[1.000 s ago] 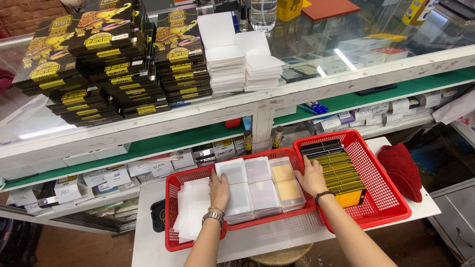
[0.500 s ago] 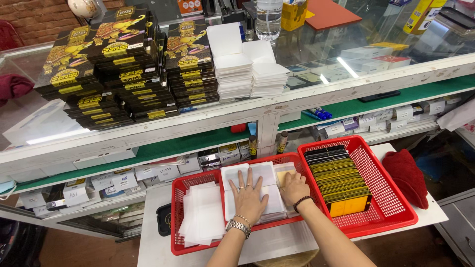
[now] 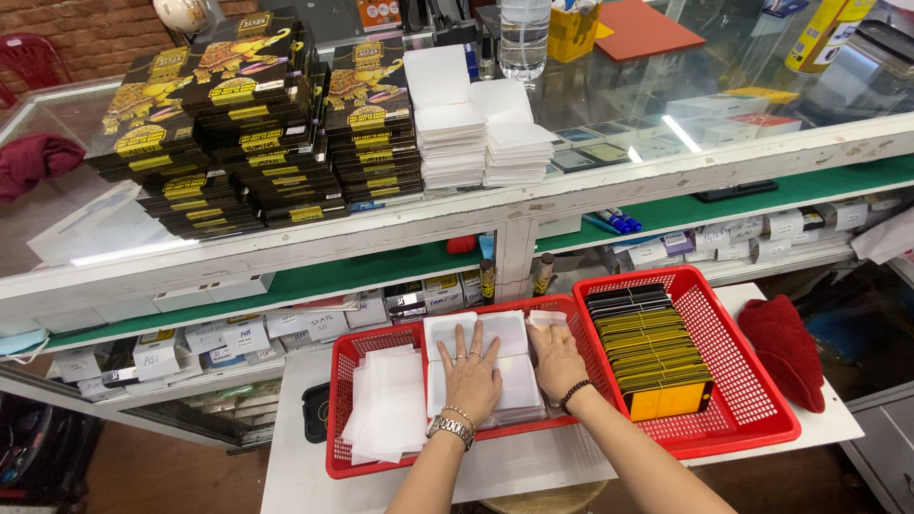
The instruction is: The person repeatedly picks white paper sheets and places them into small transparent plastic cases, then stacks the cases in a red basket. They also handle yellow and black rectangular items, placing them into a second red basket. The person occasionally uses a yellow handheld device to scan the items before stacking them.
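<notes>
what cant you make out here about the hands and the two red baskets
Head view only:
- What lies under the left hand and right hand: the palms cover the clear packets.
- Lower cards in the right red basket: hidden under the yellow-and-black stack.
- Both forearms: cut off by the bottom edge.
- Shelf box labels: too small.

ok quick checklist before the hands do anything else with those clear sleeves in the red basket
1. Both hands on the stack: ok. The left hand and right hand lie flat on the clear sleeves.
2. Sleeves inside the left basket: ok.
3. Stack squared up: not ok, edges look staggered.
4. White sheets apart from the sleeves: ok, they lie to the left in the same basket.
5. Right basket of yellow and black cards out of the way: ok.
6. Sleeve count: cannot tell.
</notes>
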